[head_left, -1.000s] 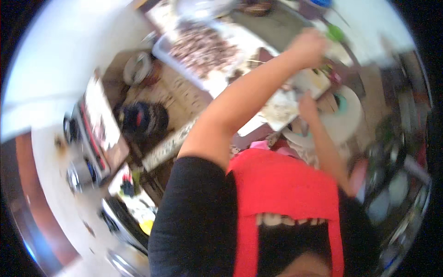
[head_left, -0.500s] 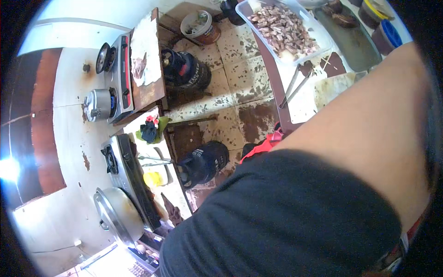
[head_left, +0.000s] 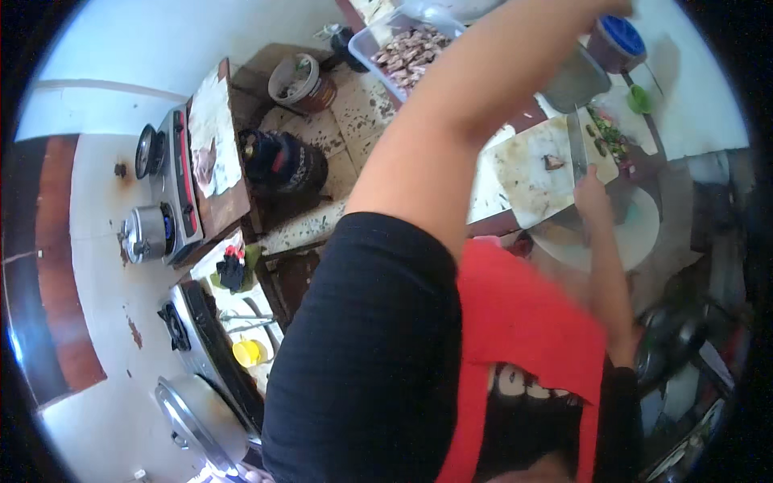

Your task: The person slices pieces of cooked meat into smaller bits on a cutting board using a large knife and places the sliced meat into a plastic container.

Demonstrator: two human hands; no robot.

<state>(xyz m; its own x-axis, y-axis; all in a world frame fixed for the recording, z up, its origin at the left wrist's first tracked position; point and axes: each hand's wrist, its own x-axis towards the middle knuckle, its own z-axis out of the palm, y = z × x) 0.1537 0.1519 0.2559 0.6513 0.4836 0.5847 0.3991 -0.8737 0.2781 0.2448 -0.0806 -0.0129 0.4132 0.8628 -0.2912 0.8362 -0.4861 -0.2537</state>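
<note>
My right hand is closed around the handle of a knife, its blade pointing away over a pale cutting board. A small piece of meat lies on the board, left of the blade. To the blade's right are chopped green and red vegetables. My left arm stretches across to the far right; my left hand is mostly cut off by the upper edge, its fingers hidden. It is nearest to a tub with a blue rim. A grey tray lies below that tub.
A clear plastic bin of meat pieces stands beyond my left arm. A round white surface is below my right hand. Left are stoves with a pot and a large lidded pot, a gas cylinder and a bucket.
The view has swung right and levelled. My left arm has moved from the right side toward the upper middle. My right hand, the knife and the chopped vegetables have come into view.
</note>
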